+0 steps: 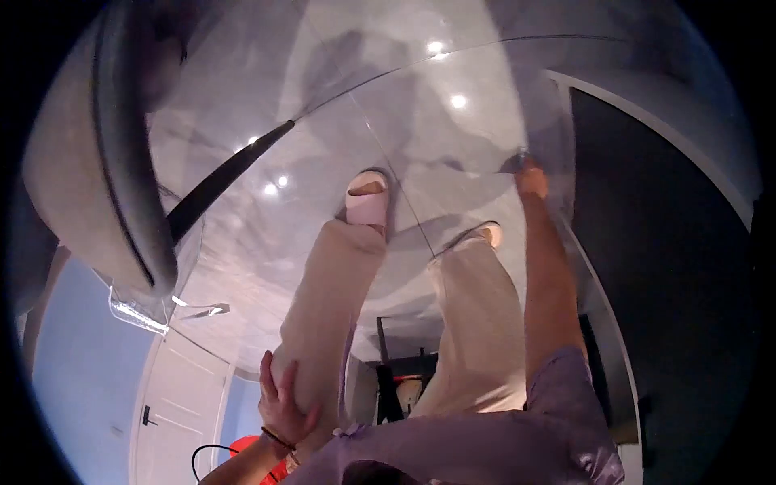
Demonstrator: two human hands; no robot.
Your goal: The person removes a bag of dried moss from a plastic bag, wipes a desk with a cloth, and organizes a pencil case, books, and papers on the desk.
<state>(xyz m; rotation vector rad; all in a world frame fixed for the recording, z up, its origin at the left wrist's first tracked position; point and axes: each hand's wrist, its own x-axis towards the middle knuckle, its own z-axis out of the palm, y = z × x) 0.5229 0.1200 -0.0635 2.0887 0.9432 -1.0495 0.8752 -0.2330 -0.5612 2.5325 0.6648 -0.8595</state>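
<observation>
My left hand (284,402) lies on the left leg of the beige trousers (331,291), its fingers spread and nothing in them. A dark band circles that wrist. At the right, my right arm stretches forward and down, and my right hand (530,179) is low by the pale floor (453,137). Its fingers look closed at a small, dark, shiny thing (523,155) too small to name. A pale pink slipper (367,208) is on my left foot; the other slipper (491,234) shows only partly past the trouser hem.
A large dark panel (647,242) with a pale frame stands along the right. At the upper left is a padded grey-beige thing (73,153), with a dark bar (234,174) near it. A white door (182,396) and blue wall (89,356) are at the lower left.
</observation>
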